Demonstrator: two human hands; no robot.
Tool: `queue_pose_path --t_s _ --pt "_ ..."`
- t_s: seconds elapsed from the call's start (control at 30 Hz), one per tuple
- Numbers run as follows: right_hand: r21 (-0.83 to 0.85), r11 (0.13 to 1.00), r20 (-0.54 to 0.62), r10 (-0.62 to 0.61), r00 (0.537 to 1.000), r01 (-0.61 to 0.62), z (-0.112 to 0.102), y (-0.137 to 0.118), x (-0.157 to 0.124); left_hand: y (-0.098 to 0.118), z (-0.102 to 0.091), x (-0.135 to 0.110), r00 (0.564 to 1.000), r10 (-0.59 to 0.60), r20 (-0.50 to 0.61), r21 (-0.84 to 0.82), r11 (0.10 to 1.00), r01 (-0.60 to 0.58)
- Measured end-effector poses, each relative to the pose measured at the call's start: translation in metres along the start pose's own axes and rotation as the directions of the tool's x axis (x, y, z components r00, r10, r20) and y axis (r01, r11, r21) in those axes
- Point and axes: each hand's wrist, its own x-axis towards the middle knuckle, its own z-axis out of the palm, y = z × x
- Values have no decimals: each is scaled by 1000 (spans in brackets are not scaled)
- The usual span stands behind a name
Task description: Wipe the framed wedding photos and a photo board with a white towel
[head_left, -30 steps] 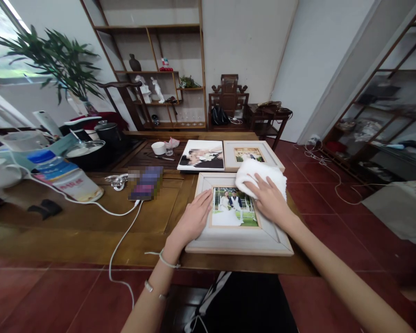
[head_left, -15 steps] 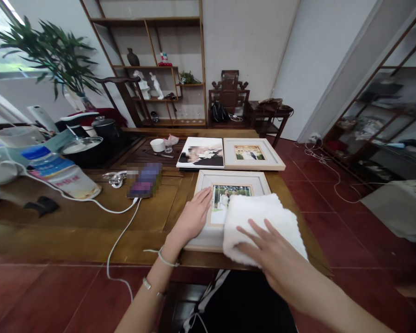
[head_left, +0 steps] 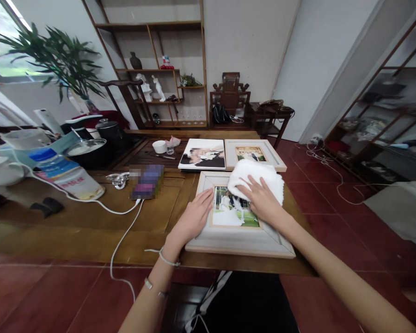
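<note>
Resting their L hand (head_left: 196, 216) flat on the L side of a light picture frame (head_left: 229, 245), the person has those fingers straight & close tog., w/ nothing in their grasp. The R hand (head_left: 265, 201) lies on a fluffy white cloth (head_left: 254, 169), fingers spread over its top; can't tell if they pinch any of it. Cloth covers the frame's upper R part, incl. a bit of the photo (head_left: 227, 217). Frame lies under both hands' fingers, on the wooden surface (head_left: 152, 245). Just beyond the R fingers: a 2nd frame (head_left: 277, 158); beyond the L fingers, a B&W picture (head_left: 213, 157). Left of the L fingers: blurred-out phone (head_left: 147, 181) w/ white cable (head_left: 116, 259), then, farther off, a plastic bottle (head_left: 69, 178).
</note>
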Motion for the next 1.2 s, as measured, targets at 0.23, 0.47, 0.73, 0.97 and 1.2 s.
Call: queue_pose_path --t_s 0.23,0.47,0.73,0.97,1.2 --pt "47 999 93 -21 995 17 -10 -14 -3 -1 2 1 1000 -15 -20 -26 1000 14" --pt "210 973 197 -141 970 99 -41 -83 -79 2 4 1 999 -36 -24 -21 999 36" --pt "248 962 174 -164 971 118 -37 -92 -75 0 4 1 1000 -26 -1 -2 1000 26" --pt "50 999 60 -17 998 14 -8 -16 -12 -3 1 0 1000 3 11 -13 1000 -3" --pt "-16 1000 72 19 997 -18 -5 4 16 -2 0 1 1000 3 0 -18 1000 -3"
